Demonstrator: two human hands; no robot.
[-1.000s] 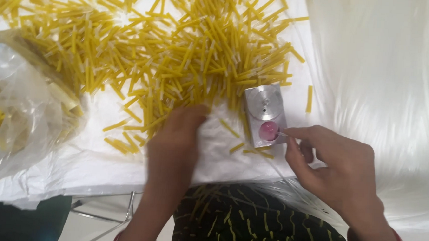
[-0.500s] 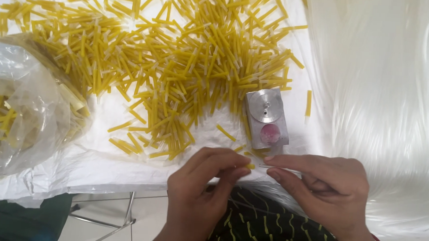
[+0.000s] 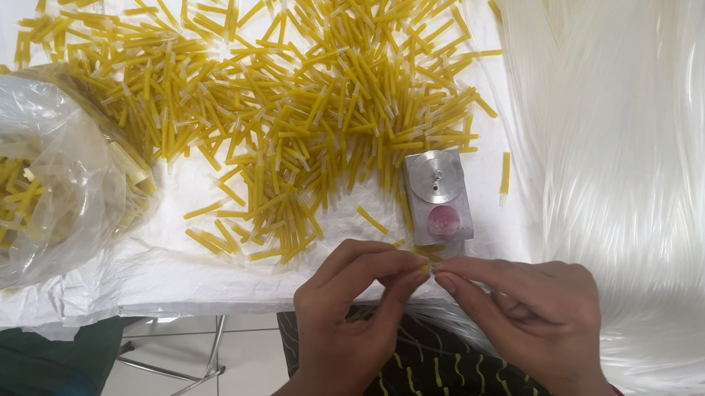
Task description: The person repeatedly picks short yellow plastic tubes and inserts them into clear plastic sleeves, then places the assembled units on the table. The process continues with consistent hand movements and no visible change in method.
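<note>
— Hands first: where are they?

— Both sit at the near edge of the table. The left hand (image 3: pixel 348 301) and the right hand (image 3: pixel 534 309) meet fingertip to fingertip, each with thumb and forefinger pressed together, pinching a small yellow tube piece (image 3: pixel 424 266) between them. Only its tip shows; the rest is hidden by the fingers.

— And what lies just beyond them?

— A small metal block (image 3: pixel 438 195), rectangular, with a round silver disc on its far half and a pink round pad on its near half. It stands just past the fingertips, near the table's near edge.

— The surface?

— A table covered in white plastic sheet (image 3: pixel 206 279), wrinkled, hanging over the near edge. A broad heap of short yellow tube pieces (image 3: pixel 293 100) spreads across the middle and far side. At the left edge sits a clear plastic bag (image 3: pixel 44 177) with more yellow pieces inside. Along the right side lies a thick bundle of translucent white strands (image 3: pixel 632 155), running from the far edge down past the right hand.

— The room below?

— Pale tiled floor (image 3: pixel 178 372) under the near edge, a metal frame leg (image 3: pixel 215 346), and the person's dark patterned garment (image 3: pixel 440 376) with yellow marks.
</note>
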